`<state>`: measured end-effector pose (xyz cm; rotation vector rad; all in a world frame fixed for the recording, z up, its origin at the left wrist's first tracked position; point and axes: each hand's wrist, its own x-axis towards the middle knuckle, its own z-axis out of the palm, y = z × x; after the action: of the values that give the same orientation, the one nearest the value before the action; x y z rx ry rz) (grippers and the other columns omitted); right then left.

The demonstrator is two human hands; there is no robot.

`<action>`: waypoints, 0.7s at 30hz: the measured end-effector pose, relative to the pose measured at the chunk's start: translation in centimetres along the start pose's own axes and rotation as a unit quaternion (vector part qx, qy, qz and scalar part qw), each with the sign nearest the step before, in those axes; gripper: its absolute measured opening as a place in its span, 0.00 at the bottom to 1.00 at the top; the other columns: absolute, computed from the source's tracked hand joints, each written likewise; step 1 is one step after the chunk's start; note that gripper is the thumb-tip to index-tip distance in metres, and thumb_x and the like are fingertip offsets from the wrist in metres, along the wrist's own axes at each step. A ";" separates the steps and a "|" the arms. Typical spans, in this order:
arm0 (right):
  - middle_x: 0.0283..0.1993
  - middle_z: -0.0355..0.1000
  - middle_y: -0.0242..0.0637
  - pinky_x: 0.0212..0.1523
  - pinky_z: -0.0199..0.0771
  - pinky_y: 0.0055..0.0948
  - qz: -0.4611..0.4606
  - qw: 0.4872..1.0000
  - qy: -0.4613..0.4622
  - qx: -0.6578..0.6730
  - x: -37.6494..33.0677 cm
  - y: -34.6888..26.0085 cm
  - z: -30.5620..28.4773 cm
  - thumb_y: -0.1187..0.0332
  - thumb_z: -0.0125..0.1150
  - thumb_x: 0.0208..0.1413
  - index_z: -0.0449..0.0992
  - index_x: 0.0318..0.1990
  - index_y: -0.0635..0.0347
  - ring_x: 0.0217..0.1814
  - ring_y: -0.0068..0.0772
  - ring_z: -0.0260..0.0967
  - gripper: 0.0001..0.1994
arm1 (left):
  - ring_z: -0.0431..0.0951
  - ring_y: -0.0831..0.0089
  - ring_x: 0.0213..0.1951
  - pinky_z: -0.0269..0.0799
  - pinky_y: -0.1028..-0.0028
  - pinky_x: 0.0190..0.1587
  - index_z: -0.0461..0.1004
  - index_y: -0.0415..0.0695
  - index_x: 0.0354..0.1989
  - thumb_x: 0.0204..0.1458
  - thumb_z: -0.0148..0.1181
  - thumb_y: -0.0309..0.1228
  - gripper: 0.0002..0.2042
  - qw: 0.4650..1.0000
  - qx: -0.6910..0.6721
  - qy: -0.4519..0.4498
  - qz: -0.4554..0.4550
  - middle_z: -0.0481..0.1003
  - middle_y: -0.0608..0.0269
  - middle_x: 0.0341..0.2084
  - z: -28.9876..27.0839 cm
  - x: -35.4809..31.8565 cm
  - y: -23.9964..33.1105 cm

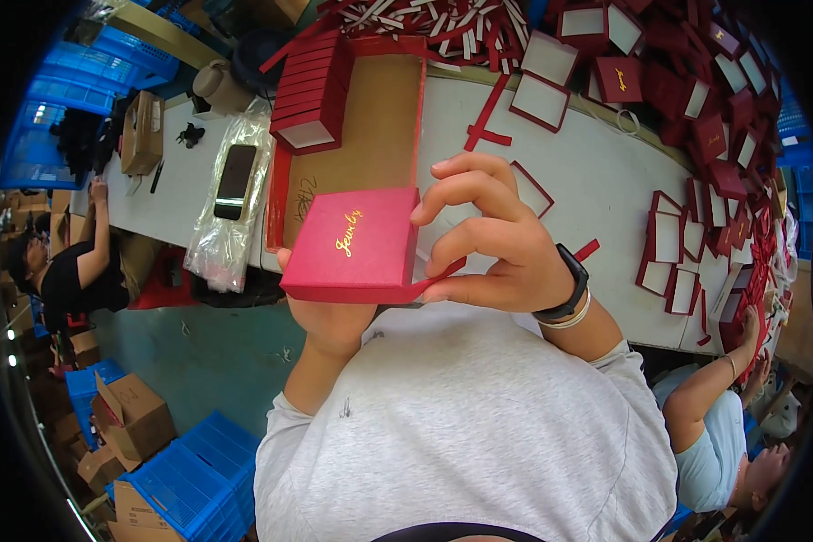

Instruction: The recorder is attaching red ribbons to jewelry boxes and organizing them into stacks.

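Observation:
A red jewelry box (334, 244) with gold script on its lid is held up in front of my chest. My left hand (334, 327) supports it from below, with the thumb tip showing at the left edge; most of its fingers are hidden under the box. At the box's right side my right hand (501, 244) pinches a narrow red strip (435, 280) between thumb and index finger. Its other fingers are curled and raised. Beyond the box lies an open red-rimmed carton (422, 117), with a stack of red boxes (312, 95) in its far left part.
Loose red and white strips (461, 32) pile up at the back. Many red boxes (668, 81) heap at the right. A phone (236, 181) rests on clear plastic bags (226, 244). Co-workers sit at left and right. Blue crates (194, 479) stand on the floor.

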<state>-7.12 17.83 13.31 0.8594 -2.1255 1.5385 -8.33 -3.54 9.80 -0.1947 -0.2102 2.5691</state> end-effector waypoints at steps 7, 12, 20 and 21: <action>0.47 0.66 0.36 0.58 0.52 0.42 0.055 0.995 -0.039 0.074 -0.3 0.9 -0.9 0.62 0.71 0.39 0.71 0.25 0.52 0.59 0.44 0.54 0.13 | 0.52 0.55 0.63 0.51 0.51 0.62 0.48 0.43 0.63 0.47 0.56 0.54 0.40 0.996 0.094 -0.002 -0.008 0.52 0.52 0.62 -0.4 0.0 0.3; 0.53 0.65 0.41 0.55 0.59 0.37 0.109 0.983 -0.002 0.150 -0.5 1.1 0.2 0.65 0.68 0.44 0.69 0.26 0.55 0.56 0.40 0.59 0.11 | 0.55 0.54 0.62 0.58 0.52 0.60 0.48 0.40 0.63 0.50 0.48 0.59 0.41 0.994 0.100 -0.028 -0.041 0.53 0.49 0.61 0.1 0.1 -0.5; 0.57 0.62 0.48 0.56 0.60 0.33 0.166 0.968 -0.014 0.186 -0.3 0.9 0.7 0.68 0.65 0.47 0.68 0.26 0.58 0.57 0.37 0.61 0.10 | 0.60 0.51 0.59 0.64 0.55 0.57 0.46 0.35 0.62 0.50 0.37 0.66 0.45 0.983 0.142 -0.102 -0.046 0.55 0.43 0.59 -0.3 0.5 -0.9; 0.56 0.63 0.47 0.55 0.60 0.33 0.167 0.968 -0.015 0.185 -0.3 0.8 0.7 0.68 0.65 0.47 0.68 0.27 0.58 0.57 0.36 0.61 0.10 | 0.60 0.51 0.59 0.64 0.55 0.57 0.46 0.35 0.62 0.50 0.37 0.66 0.45 0.984 0.142 -0.102 -0.046 0.55 0.43 0.59 -0.1 0.5 -0.9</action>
<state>-7.45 17.38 12.30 0.6594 -2.1174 2.1566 -8.29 -2.48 9.80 0.1814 0.0730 2.4907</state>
